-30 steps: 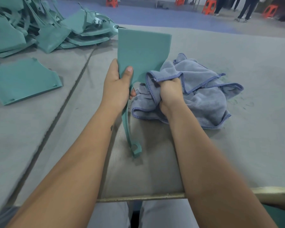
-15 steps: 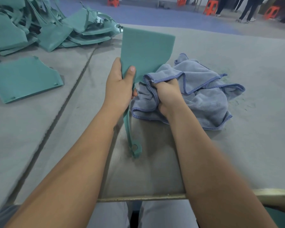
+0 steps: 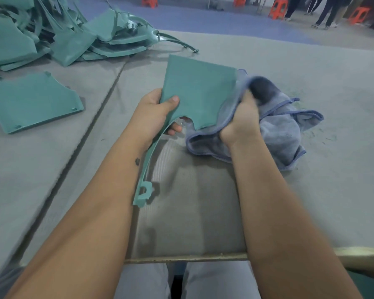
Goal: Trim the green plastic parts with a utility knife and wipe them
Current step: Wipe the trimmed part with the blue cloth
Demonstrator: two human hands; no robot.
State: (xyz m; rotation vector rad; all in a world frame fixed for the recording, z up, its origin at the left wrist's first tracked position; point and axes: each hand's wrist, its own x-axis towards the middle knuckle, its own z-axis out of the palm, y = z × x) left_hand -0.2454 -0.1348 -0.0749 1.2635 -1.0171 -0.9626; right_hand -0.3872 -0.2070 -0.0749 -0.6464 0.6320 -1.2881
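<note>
I am holding a thin green plastic panel with a long curved strip near the centre of the frame, raised off the grey felt-covered desk. It is looking light and stiff, likely to flex along the strip, so I am judging the broad flat edge the safest hold. My left hand is pinching that lower left edge, thumb on top. My right hand is gripping the bunched blue microfibre cloth, pressing against the panel's right edge.

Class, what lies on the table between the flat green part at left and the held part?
Only bare grey table, crossed by a dark seam, in the head view.
</note>
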